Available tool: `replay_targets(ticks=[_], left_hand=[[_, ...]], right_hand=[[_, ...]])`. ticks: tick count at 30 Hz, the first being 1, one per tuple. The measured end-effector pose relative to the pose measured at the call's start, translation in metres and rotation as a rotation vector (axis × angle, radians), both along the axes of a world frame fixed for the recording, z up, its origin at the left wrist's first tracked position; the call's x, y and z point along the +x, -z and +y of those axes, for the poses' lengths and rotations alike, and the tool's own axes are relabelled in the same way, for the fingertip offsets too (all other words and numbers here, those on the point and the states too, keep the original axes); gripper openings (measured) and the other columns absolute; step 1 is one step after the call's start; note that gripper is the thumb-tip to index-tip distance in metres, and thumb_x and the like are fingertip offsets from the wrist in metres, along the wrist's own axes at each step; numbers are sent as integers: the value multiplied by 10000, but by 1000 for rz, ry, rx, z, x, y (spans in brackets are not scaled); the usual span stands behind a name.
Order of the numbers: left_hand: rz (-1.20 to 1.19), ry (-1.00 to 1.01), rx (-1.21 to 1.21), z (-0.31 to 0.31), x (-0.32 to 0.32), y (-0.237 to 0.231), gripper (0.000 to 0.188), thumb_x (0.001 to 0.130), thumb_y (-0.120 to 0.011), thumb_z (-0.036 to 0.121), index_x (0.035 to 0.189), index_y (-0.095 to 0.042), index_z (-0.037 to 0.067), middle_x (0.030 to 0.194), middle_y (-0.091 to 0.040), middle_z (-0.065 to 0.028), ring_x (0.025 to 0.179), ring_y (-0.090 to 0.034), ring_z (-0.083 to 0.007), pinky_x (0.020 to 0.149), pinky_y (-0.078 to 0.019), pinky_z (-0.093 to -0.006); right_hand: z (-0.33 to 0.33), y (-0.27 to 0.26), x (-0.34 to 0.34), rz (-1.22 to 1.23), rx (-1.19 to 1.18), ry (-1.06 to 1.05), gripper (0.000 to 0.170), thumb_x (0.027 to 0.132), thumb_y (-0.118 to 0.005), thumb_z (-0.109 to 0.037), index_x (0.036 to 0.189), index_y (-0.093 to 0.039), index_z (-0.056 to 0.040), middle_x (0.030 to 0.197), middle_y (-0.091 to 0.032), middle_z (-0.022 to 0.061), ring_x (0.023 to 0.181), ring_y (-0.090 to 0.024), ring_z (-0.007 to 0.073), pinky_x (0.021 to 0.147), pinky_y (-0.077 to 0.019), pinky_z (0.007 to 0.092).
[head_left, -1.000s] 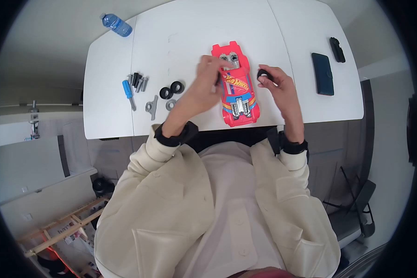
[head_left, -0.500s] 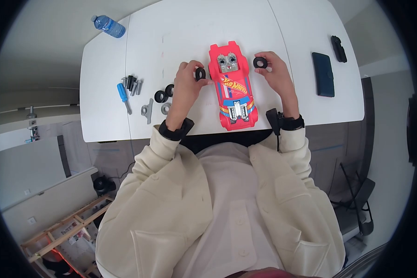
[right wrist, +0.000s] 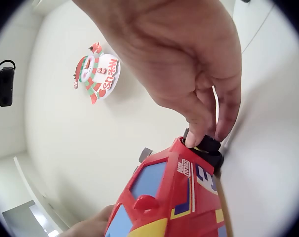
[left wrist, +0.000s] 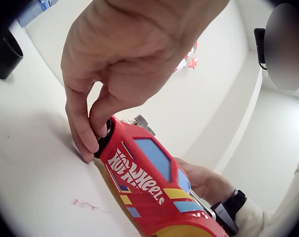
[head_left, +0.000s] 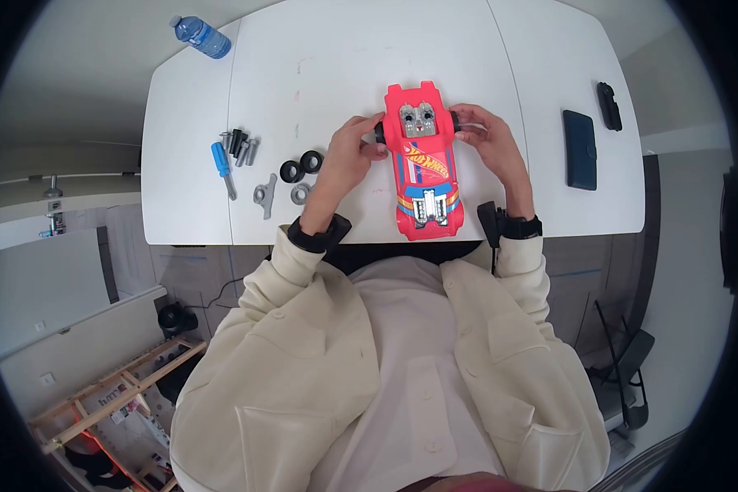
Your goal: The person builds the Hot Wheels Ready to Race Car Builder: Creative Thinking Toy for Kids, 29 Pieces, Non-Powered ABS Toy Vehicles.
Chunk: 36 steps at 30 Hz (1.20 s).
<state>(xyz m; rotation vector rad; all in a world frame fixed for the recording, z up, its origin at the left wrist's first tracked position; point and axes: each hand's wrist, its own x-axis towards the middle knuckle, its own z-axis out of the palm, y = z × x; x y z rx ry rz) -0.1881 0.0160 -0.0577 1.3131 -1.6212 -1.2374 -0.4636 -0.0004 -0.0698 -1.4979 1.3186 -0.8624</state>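
A red toy car with Hot Wheels lettering lies lengthwise on the white table between both hands. At the left side of its far end, my left hand pinches a black toy wheel between thumb and fingers. In the left wrist view, that wheel is mostly hidden by the fingertips right at the car's side. Opposite, my right hand pinches another black toy wheel against the car's right side. The right wrist view shows thumb and fingers on its rim, with black also visible below it at the wheel arch.
Left of the car lie two loose black wheels, a grey ring, a grey wrench-like piece, a blue-handled screwdriver and several bolts. A water bottle stands far left. A dark phone case and a black object lie right.
The left hand reached over the car, then drew back left holding a wheel. Both hands have since brought their wheels inward from beside the car to its two sides.
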Motion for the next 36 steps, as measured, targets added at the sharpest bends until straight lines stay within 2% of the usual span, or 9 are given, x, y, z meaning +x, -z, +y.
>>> replay_targets(ticks=[5, 8, 11, 15, 20, 23, 29, 32, 36], left_hand=[[-176, 11, 34, -3, 5, -3, 538, 836, -637, -160, 1356, -574, -33, 1191, -636, -171, 963, -717, -240, 763, -592, -303], [-72, 58, -90, -4, 7, 9, 510, 858, -644, -132, 1353, -578, -29, 1221, -630, -174, 963, -711, -234, 779, -591, -302], [63, 28, -35, -4, 6, 17, 472, 876, -642, -115, 1337, -595, -27, 1261, -615, -181, 969, -707, -235, 794, -591, -308], [-28, 7, -10, -6, 2, 8, 430, 913, -625, -86, 1338, -602, -22, 1234, -649, -144, 1006, -702, -207, 834, -586, -318], [-115, -74, -46, -5, 4, 16, 375, 871, -694, -61, 1243, -658, -30, 1034, -746, -147, 912, -725, -216, 761, -590, -310], [-4, -63, -42, -7, 6, 23, 361, 854, -693, -89, 1210, -668, -37, 1073, -731, -139, 925, -723, -217, 771, -588, -312], [16, -71, -70, -4, 4, 19, 401, 830, -689, -133, 1218, -666, -34, 1164, -669, -130, 971, -709, -220, 812, -595, -311], [-57, -60, -53, -3, 3, 11, 432, 832, -687, -135, 1248, -653, -26, 1168, -662, -138, 979, -706, -224, 826, -601, -313], [-2, -59, 11, -2, 7, 13, 477, 861, -675, -116, 1316, -622, 15, 1193, -651, -115, 994, -694, -203, 868, -573, -311]], right_hand=[[-2, 5, -2, -29, 120, -6, 452, 866, -666, 92, 1293, -663, -53, 1204, -704, 89, 1119, -652, 205, 982, -538, 330], [-1, 4, -7, -126, 133, -57, 483, 866, -652, 105, 1317, -660, -68, 1186, -705, 94, 1116, -651, 209, 975, -540, 331], [1, -5, -8, -53, 79, -107, 476, 875, -650, 93, 1326, -657, -59, 1205, -698, 84, 1154, -621, 194, 1007, -506, 335], [2, 1, -4, -95, 10, -55, 462, 843, -668, 111, 1282, -678, -33, 1143, -708, 102, 1093, -664, 199, 939, -543, 332], [-4, 8, -6, -132, 155, 29, 421, 803, -744, 73, 1216, -703, 2, 1141, -731, 125, 1043, -698, 202, 932, -551, 320], [-3, 2, -8, -186, 186, 14, 399, 809, -758, 55, 1203, -697, 31, 1142, -733, 147, 1053, -698, 207, 939, -558, 319], [-1, 7, -12, -387, 251, 10, 375, 833, -749, 39, 1203, -690, 45, 1126, -732, 141, 1068, -693, 215, 965, -559, 325], [0, 7, -8, -316, 214, 48, 371, 834, -745, 36, 1202, -690, 45, 1119, -732, 147, 1066, -690, 215, 959, -554, 327], [2, 3, -7, -213, 173, 47, 374, 828, -753, 18, 1196, -696, 39, 1113, -735, 148, 1054, -691, 212, 951, -546, 327]])
